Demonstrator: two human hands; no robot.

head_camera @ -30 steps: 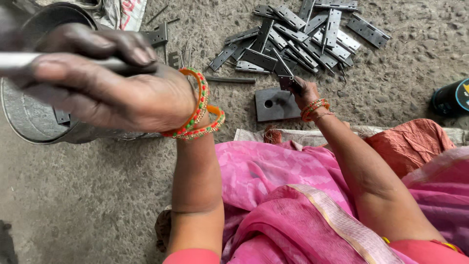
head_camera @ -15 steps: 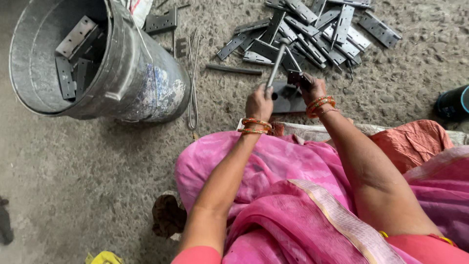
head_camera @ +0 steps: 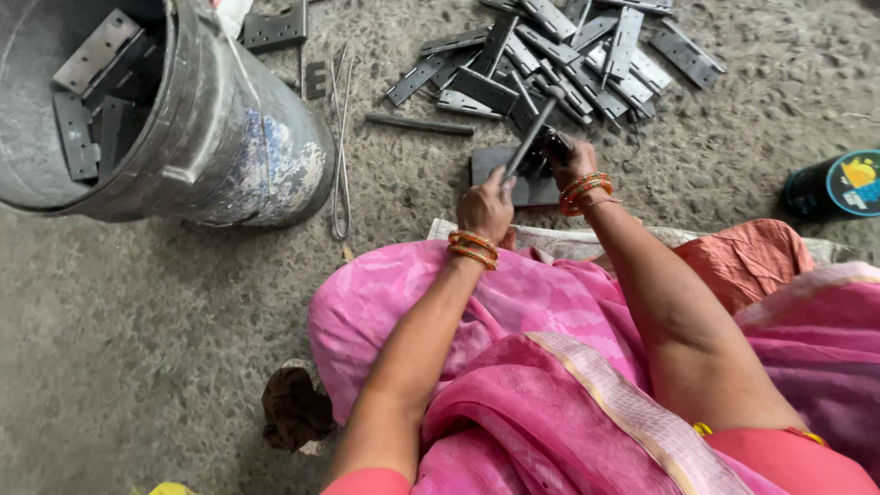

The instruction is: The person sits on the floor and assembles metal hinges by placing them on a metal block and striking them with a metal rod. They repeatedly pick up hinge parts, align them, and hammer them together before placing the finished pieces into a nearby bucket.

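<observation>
A thin grey metal rod (head_camera: 530,137) slants up from the left hand (head_camera: 486,206), whose fingers are wrapped tight around its lower end. The rod's top end reaches toward the pile of parts. Under the rod lies a flat dark square metal plate (head_camera: 541,191) on the concrete floor (head_camera: 137,321), just past the person's knees. The right hand (head_camera: 573,158) rests on the far part of this plate; its fingers are curled over a small dark piece there, but I cannot tell what the piece is. Both wrists wear orange bangles.

Just beyond the hands is a heap of flat grey metal hinges (head_camera: 568,55), spread near the far edge of the floor. One short dark metal bar (head_camera: 420,124) lies alone, left of the plate. A bent loop of thin wire (head_camera: 341,137) lies further left, beside a big grey metal bucket (head_camera: 238,147). The bucket stands at the far left corner and has more hinges inside. A dark round can (head_camera: 839,186) lies at the right edge. A dark crumpled rag (head_camera: 295,408) sits by the pink cloth (head_camera: 513,367) on the person's lap.
</observation>
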